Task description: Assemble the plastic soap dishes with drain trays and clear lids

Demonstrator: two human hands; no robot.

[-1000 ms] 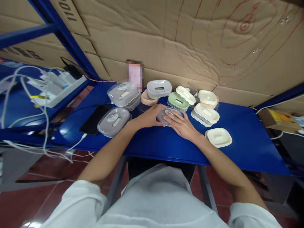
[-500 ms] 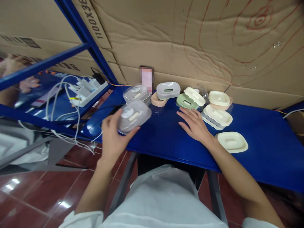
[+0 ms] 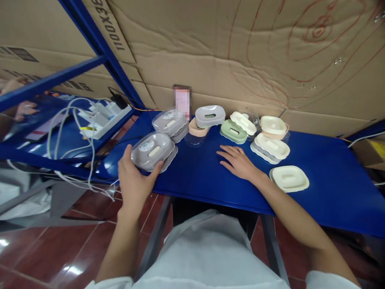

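My left hand grips the near edge of a grey soap dish with a clear lid, thumb on one side and fingers on the other. It rests at the table's left end, over another grey wavy-edged piece. Behind it is a similar lidded grey soap dish. My right hand lies open on the blue table, fingers spread, holding nothing. Just beyond its fingers is a green soap dish piece with a cream one against it.
On the blue table are a grey dish on a peach piece, stacked cream pieces, and a cream tray. A phone leans against the cardboard. A power strip with cables is left.
My left hand has moved left and down with the lidded grey soap dish, which now rests at the table's left end. My right hand has drawn slightly back from the green piece.
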